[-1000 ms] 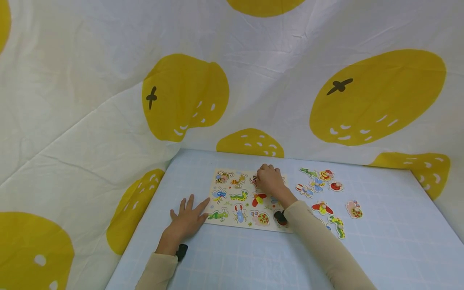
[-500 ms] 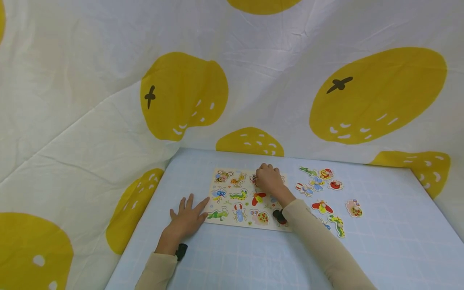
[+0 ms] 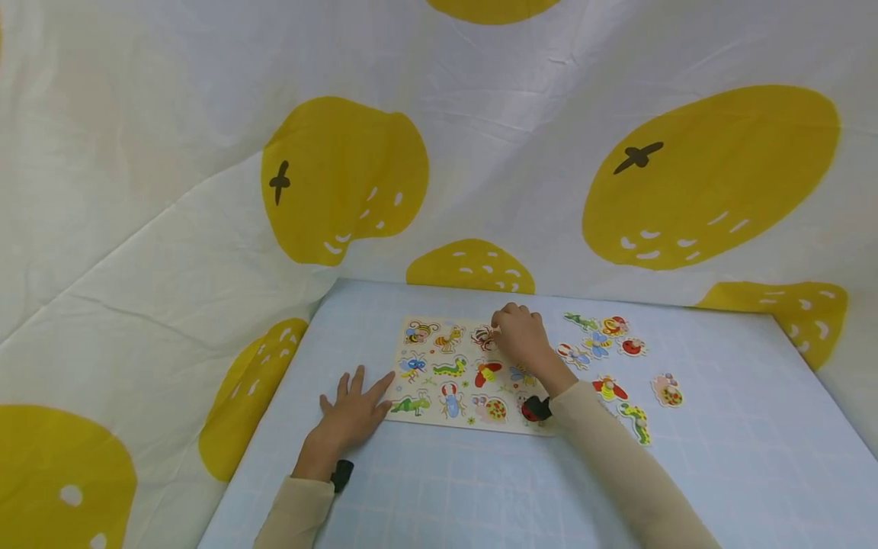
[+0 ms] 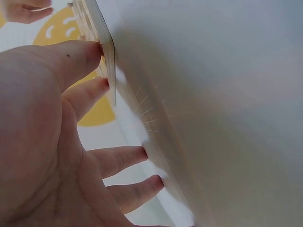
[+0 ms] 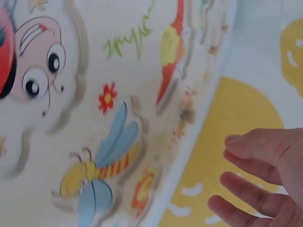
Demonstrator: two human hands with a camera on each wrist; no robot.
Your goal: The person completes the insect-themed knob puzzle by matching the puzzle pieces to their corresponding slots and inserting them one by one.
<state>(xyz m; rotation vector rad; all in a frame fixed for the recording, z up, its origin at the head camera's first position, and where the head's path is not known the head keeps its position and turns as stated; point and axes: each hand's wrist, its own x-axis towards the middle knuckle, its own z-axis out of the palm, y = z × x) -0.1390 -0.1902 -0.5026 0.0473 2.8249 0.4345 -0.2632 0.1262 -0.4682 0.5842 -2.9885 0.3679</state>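
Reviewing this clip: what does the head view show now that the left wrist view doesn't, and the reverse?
Only the head view shows the loose, brightly coloured, bug-shaped cut-outs right of the pale, rectangular wooden board, the board's bug pictures clearly enough to recognise, and the beige long sleeves.

Only the left wrist view shows the palm side of the bare left hand and a close look at the board's layered edge.

Both share the board, both bare hands (the right hand partly cropped in the wrist view) and yellow-patterned white fabric.
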